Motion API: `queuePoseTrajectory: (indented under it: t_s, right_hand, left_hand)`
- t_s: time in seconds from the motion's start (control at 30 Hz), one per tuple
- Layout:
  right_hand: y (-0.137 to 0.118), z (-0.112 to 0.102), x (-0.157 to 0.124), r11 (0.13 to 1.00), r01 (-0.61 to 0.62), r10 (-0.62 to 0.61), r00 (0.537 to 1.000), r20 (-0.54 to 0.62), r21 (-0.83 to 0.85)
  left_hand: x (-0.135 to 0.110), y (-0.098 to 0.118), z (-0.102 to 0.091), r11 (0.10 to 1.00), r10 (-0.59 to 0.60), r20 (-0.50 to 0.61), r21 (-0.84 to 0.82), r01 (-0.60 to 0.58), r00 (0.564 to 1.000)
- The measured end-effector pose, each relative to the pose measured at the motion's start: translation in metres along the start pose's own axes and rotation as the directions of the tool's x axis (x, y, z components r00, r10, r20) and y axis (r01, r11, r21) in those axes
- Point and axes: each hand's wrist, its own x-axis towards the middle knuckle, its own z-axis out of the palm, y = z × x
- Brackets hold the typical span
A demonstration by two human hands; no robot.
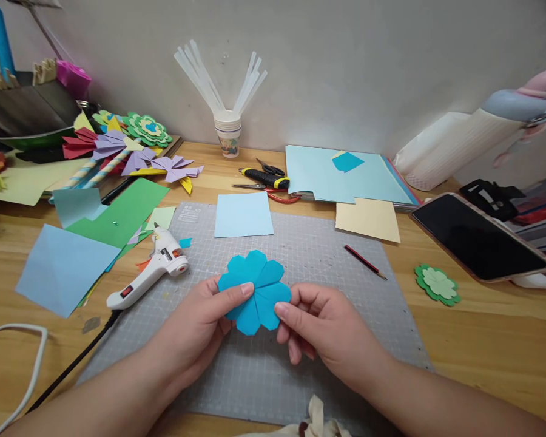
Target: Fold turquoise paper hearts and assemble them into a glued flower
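A blue folded paper flower [256, 290] with rounded petals is held just above the grey cutting mat [309, 255]. My left hand [204, 328] grips its left side, thumb pressed on top of a petal. My right hand [321, 331] pinches its right lower edge between thumb and fingers. Both hands are closed on the flower. A white glue gun [152, 270] lies on the mat's left edge, near my left hand.
A light blue paper square [243, 214], a cream sheet [368, 220], a pencil [364, 261], scissors and a knife [266, 178] lie beyond. A phone [480, 240] leans at right beside a green paper flower [437, 283]. Coloured sheets [86, 243] and paper crafts [131, 149] crowd the left. A cup [229, 135] holds glue sticks.
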Motion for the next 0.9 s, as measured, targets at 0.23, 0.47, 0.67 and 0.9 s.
queuePoseTrajectory:
  t_s: [0.23,0.47,0.67,0.9]
  right_hand:
    - [0.0019,0.0001,0.0020,1.000,0.022,-0.022,0.999,0.044,0.001]
    - [0.0030,0.0009,0.0022,1.000,0.023,-0.024,0.999,0.028,0.013]
    - [0.0017,-0.0022,0.0030,0.998,0.049,-0.048,0.999,-0.012,0.037]
    - [0.0032,-0.0026,0.0039,0.998,0.051,-0.051,0.999,-0.011,0.039]
  left_hand:
    - [-0.0024,0.0017,0.0028,0.999,0.020,0.032,-0.043,-0.019,0.999]
    - [-0.0002,0.0017,0.0023,0.999,0.026,0.019,-0.045,-0.025,0.999]
    - [-0.0005,0.0009,0.0024,0.999,0.052,-0.002,0.008,-0.052,0.999]
    - [0.0010,0.0013,0.0041,0.999,0.041,0.021,-0.020,-0.040,0.999]
